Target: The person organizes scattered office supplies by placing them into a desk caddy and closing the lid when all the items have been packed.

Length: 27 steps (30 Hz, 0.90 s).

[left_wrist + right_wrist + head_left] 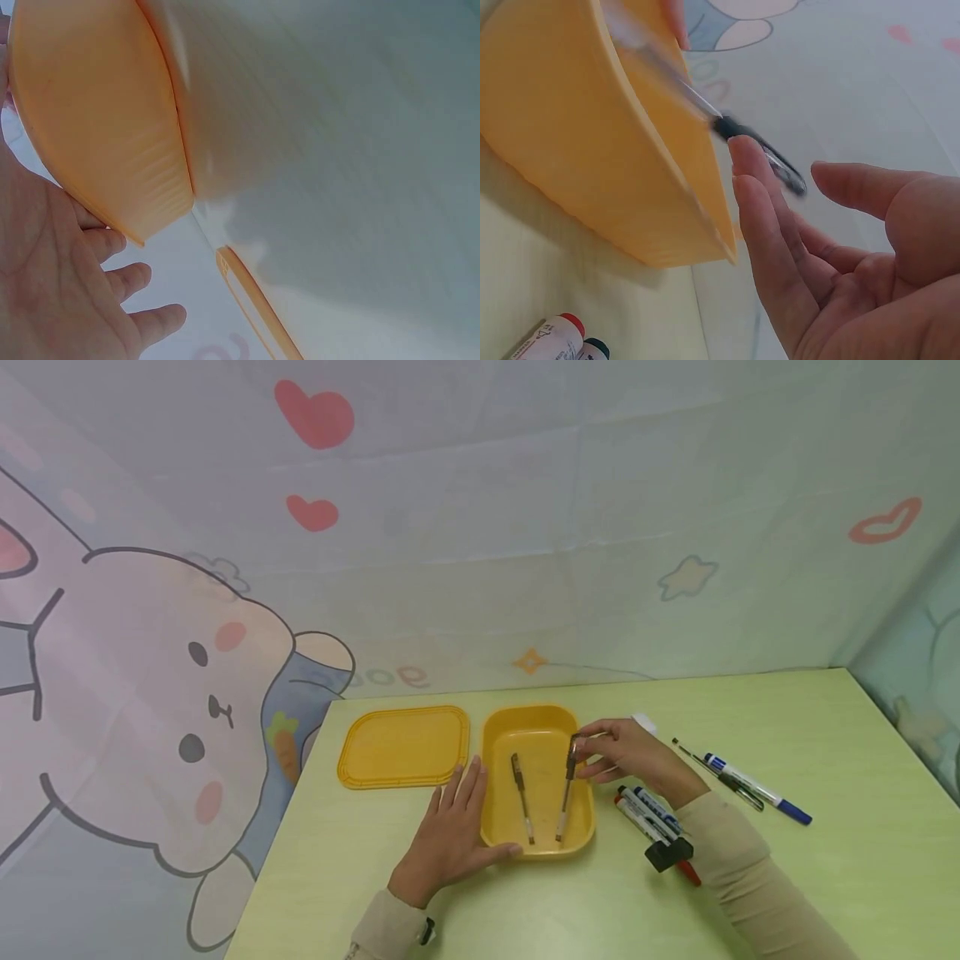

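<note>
A yellow plastic box (536,853) stands open, with a clear-barrelled pen (522,797) with a dark cap lying inside. My left hand (448,839) rests along the box's left side, fingers extended and thumb at the near rim; in the left wrist view, its fingers touch the outer wall (97,127). My right hand (618,752) is at the right rim. Beside its fingertips a second dark-capped pen (565,793) slants down into the box. The right wrist view shows this pen (727,127) blurred at its lower end, against the fingertips, with the thumb spread apart from it.
The flat yellow lid (405,747) lies left of the box. To the right, several markers (648,817) sit together by a black piece (669,854). Farther right lie a blue-capped marker (757,787) and a dark pen (738,791). A white item (643,723) is behind my right hand.
</note>
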Each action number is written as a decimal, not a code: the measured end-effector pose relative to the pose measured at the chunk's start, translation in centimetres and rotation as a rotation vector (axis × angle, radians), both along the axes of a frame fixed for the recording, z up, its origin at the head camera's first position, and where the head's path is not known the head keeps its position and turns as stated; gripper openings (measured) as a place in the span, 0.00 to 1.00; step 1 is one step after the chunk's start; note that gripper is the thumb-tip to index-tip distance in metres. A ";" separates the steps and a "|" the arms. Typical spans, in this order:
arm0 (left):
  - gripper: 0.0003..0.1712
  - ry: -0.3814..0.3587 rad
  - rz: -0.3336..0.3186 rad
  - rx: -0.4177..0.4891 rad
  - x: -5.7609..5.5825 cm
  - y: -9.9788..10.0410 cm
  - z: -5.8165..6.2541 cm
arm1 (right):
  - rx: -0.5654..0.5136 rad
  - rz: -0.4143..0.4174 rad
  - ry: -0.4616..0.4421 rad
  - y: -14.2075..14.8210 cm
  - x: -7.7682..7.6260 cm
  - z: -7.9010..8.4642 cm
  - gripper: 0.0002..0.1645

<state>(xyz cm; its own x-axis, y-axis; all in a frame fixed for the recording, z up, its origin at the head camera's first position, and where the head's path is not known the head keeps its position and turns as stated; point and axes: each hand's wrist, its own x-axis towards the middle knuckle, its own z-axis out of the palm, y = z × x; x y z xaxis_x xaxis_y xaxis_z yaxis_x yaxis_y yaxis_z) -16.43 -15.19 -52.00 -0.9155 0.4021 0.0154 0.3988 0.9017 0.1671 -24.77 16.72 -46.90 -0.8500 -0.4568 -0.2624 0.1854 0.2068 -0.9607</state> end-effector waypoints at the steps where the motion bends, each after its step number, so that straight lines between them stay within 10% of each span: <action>1: 0.70 -0.002 0.001 0.001 0.0 0.0 0.0 | 0.003 0.007 0.003 -0.1 0.1 0.0 0.34; 27: 0.69 0.014 -0.005 0.008 0.2 0.0 0.0 | 0.048 -0.018 0.038 1.5 1.4 -0.2 0.34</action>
